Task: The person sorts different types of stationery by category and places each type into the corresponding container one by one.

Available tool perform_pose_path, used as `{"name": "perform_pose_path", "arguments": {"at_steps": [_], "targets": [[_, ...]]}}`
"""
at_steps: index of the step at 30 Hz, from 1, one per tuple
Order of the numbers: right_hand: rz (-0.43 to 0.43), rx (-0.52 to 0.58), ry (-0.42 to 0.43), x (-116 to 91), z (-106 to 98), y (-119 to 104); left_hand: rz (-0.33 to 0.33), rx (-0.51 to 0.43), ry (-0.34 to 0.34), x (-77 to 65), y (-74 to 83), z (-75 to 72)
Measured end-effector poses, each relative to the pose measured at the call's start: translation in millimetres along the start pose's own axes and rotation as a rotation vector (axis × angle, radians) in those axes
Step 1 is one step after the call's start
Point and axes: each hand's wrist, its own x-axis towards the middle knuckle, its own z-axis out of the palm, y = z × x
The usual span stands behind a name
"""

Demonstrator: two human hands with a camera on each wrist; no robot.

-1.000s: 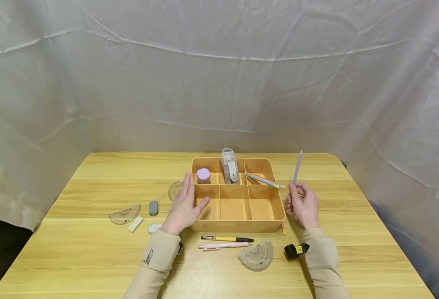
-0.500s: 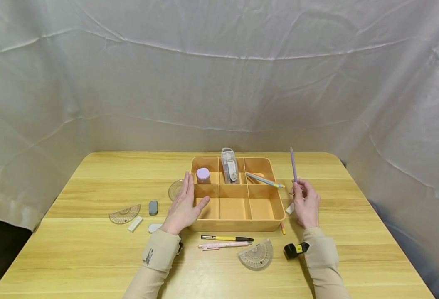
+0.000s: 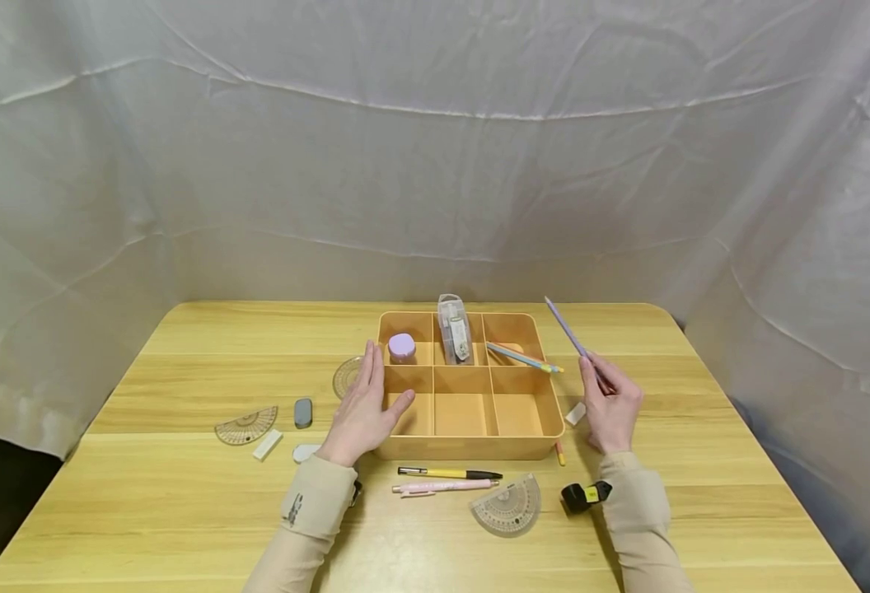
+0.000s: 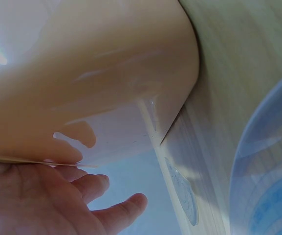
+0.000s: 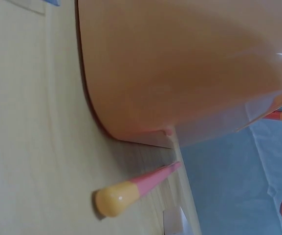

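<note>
An orange six-compartment organizer box (image 3: pixel 468 449) stands mid-table. My left hand (image 3: pixel 361 416) lies along its left side, fingers straight and thumb over the rim; in the left wrist view the fingers (image 4: pixel 126 210) touch the box's edge. Right of the box, my right hand (image 3: pixel 611 408) pinches a purple pencil (image 3: pixel 564 324), its tip angled up and left above the table. Blue and red pencils (image 3: pixel 520 356) lean over the back right compartment's wall. A clear plastic case (image 3: pixel 453 329) leans in the back middle one, and a purple-lidded container (image 3: pixel 401 346) sits back left.
By the right hand lie a white eraser (image 3: pixel 575 413) and a pink pencil with a yellow end (image 5: pixel 116 198). In front are a yellow pen (image 3: pixel 446 473), a pink pen (image 3: pixel 442 487) and a protractor (image 3: pixel 507 508). Another protractor (image 3: pixel 247 426) and erasers lie left.
The purple pencil has swung from nearly upright to leaning left as the right hand turned. The white eraser beside the box has come into sight. The left hand stays put.
</note>
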Motion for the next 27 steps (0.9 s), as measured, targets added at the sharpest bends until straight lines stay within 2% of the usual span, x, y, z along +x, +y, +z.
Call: {"name": "perform_pose_path", "arguments": {"at_steps": [3,6,13,18,21,24,27], "targets": [[-0.045,0.021,-0.005,-0.7,0.4,-5.3,0.001,0.0,0.002,0.0,-0.4,0.2],[-0.054,0.051,-0.019,-1.3,0.4,-5.0,0.0,0.0,0.003,0.1,-0.5,0.3],[-0.008,0.083,-0.042,-1.5,0.2,-3.4,-0.001,0.0,-0.001,0.4,0.2,0.0],[0.024,0.036,-0.036,-1.4,1.8,11.4,0.001,0.001,-0.002,0.2,0.3,0.0],[0.061,0.044,-0.035,-1.6,2.5,18.7,0.002,0.001,-0.002,0.1,0.2,-0.1],[0.084,0.077,-0.034,-1.5,2.8,14.7,0.001,-0.001,-0.002,0.0,0.3,-0.2],[0.079,0.089,-0.035,-1.3,2.5,1.6,0.001,-0.003,-0.003,-0.1,0.4,-0.2]]}}
